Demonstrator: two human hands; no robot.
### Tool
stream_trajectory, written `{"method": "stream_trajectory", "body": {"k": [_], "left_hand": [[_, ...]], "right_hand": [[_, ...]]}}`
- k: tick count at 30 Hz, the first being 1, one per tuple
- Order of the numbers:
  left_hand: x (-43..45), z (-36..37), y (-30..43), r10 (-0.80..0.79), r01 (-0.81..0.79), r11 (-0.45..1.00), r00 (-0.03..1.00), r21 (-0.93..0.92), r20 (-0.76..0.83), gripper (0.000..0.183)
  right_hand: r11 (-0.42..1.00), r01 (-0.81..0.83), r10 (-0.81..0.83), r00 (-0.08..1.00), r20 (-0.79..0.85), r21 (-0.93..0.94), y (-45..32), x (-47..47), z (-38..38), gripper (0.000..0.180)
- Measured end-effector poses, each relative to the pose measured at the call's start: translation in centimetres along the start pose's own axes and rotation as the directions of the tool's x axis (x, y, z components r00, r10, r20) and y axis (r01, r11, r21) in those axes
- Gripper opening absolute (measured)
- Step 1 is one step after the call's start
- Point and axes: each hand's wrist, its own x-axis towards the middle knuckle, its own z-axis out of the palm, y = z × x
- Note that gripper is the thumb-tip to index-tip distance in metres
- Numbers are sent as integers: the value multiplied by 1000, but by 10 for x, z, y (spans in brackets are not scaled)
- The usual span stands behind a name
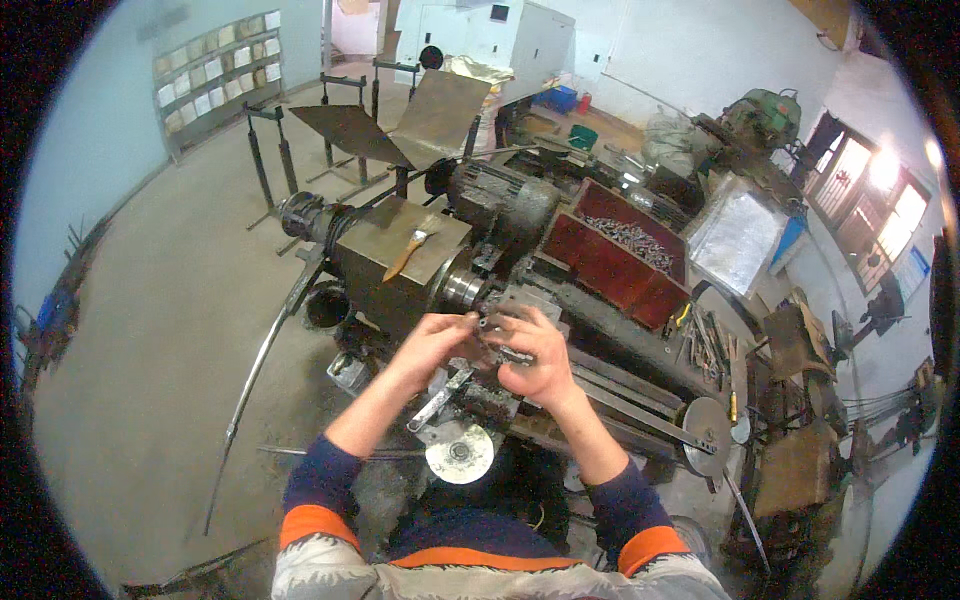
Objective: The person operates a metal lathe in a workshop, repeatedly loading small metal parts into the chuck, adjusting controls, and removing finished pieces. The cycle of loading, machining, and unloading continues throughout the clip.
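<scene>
Both hands meet just in front of the metal collet or chuck nose of a lathe. At the fingertips of my left hand is a small metal part with what looks like a hole in its end. My right hand curls in from the other side, its fingers reaching to the same part; whether it grips anything is hidden. Below the hands are a flat metal lever and a round, pale handwheel. The grey headstock sits beyond my left hand.
A wood-handled brush lies on the headstock. Behind the lathe bed stands a dark red open box of small metal parts. Loose tools lie right of it. A long metal bar slants down at left; a disc stands at right.
</scene>
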Motion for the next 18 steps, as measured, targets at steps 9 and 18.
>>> {"method": "stream_trajectory", "body": {"k": [9,18], "left_hand": [[18,15,-29,30,-34,999,997,42,77,33],[9,-23,-5,-38,-17,925,990,380,138,42]], "right_hand": [[993,-48,47,999,-12,-105,-5,-12,-1,30],[996,1,-32,932,362,85,18,24,15,18]]}}
